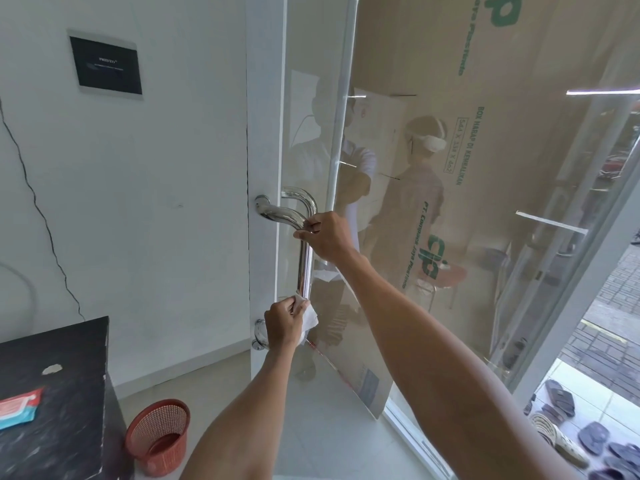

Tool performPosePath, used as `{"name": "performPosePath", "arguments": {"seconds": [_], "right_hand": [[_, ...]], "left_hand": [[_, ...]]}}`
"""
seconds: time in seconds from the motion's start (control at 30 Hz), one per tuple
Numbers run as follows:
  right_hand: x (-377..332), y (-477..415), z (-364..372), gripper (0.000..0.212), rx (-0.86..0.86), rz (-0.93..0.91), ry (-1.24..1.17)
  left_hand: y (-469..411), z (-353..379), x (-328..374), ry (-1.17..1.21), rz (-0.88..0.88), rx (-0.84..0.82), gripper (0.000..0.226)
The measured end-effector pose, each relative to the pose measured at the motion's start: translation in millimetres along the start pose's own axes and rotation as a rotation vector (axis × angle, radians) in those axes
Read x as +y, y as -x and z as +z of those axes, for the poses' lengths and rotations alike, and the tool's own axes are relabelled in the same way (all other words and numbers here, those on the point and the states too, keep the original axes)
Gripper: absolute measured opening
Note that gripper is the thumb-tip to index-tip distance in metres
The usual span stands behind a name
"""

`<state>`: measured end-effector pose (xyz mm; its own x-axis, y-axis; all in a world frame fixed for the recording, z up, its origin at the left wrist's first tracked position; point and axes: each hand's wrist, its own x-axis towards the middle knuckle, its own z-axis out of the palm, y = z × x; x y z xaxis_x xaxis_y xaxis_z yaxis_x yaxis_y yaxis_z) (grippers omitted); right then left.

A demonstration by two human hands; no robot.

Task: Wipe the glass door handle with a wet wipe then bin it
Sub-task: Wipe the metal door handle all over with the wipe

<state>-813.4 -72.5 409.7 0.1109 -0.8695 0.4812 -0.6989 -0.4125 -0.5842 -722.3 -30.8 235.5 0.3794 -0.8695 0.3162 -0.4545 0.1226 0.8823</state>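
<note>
Handle (304, 268) – chrome tube, upright on the edge of the glass door (450, 202), taken as the reference for every place below.

My right hand (329, 237) is gripping the handle at its upper bend, fingers curled round the tube and thumb lying across the front.

My left hand (284, 327) is working at the handle's lower end. Its fingers are clamped on the wet wipe (310, 318), which is bunched in the grip and pressing against the bottom of the tube; a loose white corner is hanging out to the right of my knuckles. The lower mounting is partly hidden behind this hand.

The bin (159, 434) – a red plastic mesh basket – is sitting on the floor below and well to the left of the handle, tilting slightly.

Just left of the bin, the corner of a black speckled surface (62, 393) is showing, with a red and blue wipes packet (17, 408) lying on it at the frame edge.

High up and left of the handle, a dark plaque (105, 65) is hanging on the white wall.

Far below and right of the handle, beyond the glass, dark sandals (588, 441) are lying on the ground.
</note>
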Motion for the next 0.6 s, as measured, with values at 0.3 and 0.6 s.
{"name": "performPosePath", "arguments": {"seconds": [0.3,0.6], "right_hand": [[0,0,1,0.035,-0.01,0.02,-0.022],[2,0,2,0.034,-0.007,0.026,-0.035]], "left_hand": [[5,0,-13,-0.024,-0.088,-0.138,0.029],[18,0,-12,-0.172,-0.194,-0.317,0.04]]}}
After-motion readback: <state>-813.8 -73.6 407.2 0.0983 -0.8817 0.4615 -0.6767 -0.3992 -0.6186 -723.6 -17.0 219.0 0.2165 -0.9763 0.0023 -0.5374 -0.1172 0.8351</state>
